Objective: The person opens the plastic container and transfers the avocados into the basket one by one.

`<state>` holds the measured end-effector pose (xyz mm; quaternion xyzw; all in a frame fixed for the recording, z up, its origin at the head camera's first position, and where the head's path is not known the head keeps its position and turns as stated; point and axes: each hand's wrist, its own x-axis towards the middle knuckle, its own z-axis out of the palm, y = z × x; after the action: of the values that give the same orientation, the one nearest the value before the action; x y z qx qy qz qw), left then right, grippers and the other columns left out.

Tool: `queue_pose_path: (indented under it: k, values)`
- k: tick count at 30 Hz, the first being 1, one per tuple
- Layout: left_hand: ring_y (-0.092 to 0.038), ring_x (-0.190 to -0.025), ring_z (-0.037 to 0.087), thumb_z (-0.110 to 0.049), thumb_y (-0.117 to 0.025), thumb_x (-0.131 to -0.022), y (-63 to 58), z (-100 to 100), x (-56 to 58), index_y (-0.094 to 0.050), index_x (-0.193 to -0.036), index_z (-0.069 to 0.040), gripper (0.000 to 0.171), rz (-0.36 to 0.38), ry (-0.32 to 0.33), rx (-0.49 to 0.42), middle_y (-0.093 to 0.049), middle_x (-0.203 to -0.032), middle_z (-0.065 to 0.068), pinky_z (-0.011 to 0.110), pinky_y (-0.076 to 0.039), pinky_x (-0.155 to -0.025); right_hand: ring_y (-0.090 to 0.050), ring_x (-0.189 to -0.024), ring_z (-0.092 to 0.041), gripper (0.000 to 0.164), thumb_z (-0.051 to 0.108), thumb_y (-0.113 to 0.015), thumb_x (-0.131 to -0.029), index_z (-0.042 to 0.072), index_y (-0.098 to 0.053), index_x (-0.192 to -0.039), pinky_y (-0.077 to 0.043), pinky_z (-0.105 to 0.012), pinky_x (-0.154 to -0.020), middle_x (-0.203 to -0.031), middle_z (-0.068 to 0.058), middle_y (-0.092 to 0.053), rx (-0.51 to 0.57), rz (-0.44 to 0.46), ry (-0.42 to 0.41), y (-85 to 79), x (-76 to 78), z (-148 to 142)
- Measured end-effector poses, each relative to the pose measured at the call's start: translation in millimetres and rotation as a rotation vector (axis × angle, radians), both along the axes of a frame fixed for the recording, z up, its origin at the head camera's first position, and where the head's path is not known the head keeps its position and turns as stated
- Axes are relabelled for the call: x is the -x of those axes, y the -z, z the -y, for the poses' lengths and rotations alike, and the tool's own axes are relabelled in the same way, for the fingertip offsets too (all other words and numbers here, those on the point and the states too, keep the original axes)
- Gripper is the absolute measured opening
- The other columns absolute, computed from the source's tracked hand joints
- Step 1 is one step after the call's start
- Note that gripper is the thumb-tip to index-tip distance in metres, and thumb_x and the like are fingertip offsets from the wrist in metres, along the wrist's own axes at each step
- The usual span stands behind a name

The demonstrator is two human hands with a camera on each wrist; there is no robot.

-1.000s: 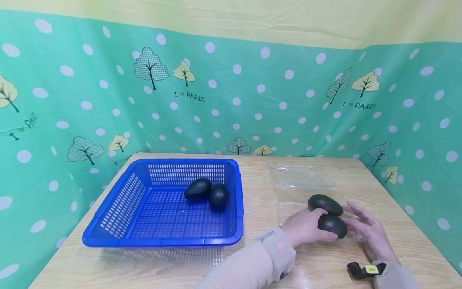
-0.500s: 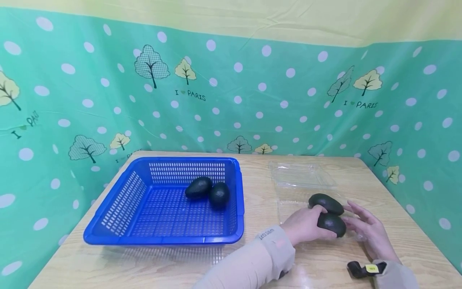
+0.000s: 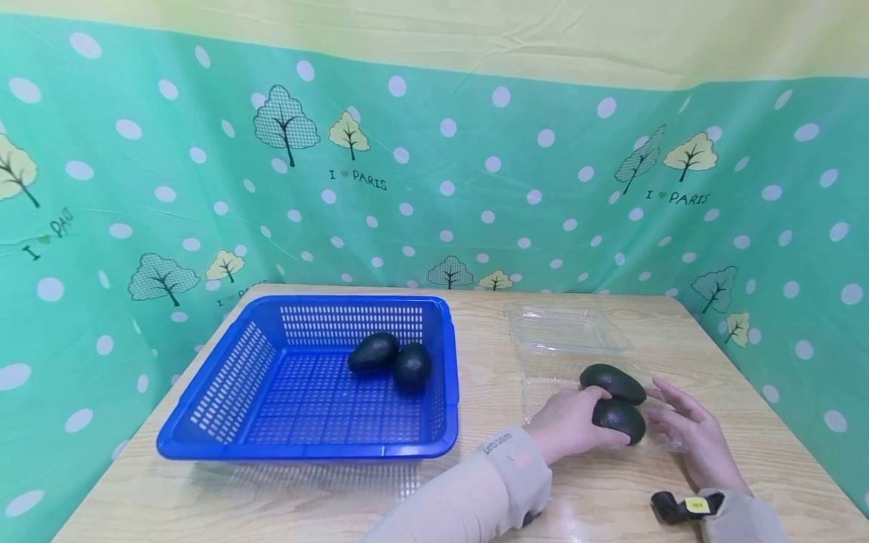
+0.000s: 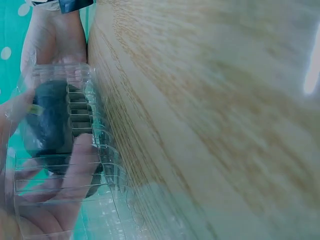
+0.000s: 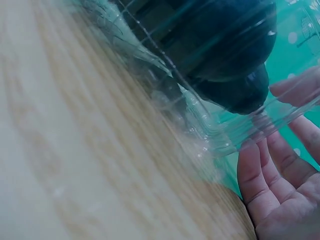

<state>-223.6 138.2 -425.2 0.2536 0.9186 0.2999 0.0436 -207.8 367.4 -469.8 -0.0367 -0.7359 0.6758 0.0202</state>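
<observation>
A clear plastic clamshell box (image 3: 551, 381) lies at the right of the table, its lid (image 3: 570, 330) folded back to the far side. Two dark avocados sit in its near half, side by side. My left hand (image 3: 566, 424) grips the nearer avocado (image 3: 619, 421), thumb in front and fingers behind; the farther avocado (image 3: 612, 382) touches it. At the box's right end my right hand (image 3: 702, 437) holds the rim, its fingertips against the clear wall in the right wrist view. Through the plastic, the left wrist view shows an avocado (image 4: 50, 117) and the left fingers (image 4: 82, 160).
A blue plastic basket (image 3: 305, 452) stands at the left of the wooden table (image 3: 482, 324), with two more avocados (image 3: 373, 353) at its right side. A green patterned cloth (image 3: 448, 211) hangs behind and around the table.
The nearer avocado and my left hand have shifted slightly to the left, away from the right fingertips. The right hand, box and basket look the same.
</observation>
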Motion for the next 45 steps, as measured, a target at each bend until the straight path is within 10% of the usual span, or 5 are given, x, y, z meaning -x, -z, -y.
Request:
queue_pose_path:
  k: [45]
  values:
    - [-0.06,-0.111,0.0,-0.051,-0.076,-0.082,-9.8,18.9,-6.2,-0.058,-0.131,-0.036,0.053,-0.141,-0.05,-0.477,-0.065,-0.125,-0.016,0.02,-0.048,-0.087,-0.064,-0.086,0.001,0.047,0.011,-0.062,-0.096,0.03,-0.056,-0.138,-0.052,-0.018,-0.074,-0.105,0.03,-0.063,0.009,-0.031,0.051,2.6,-0.6,2.4]
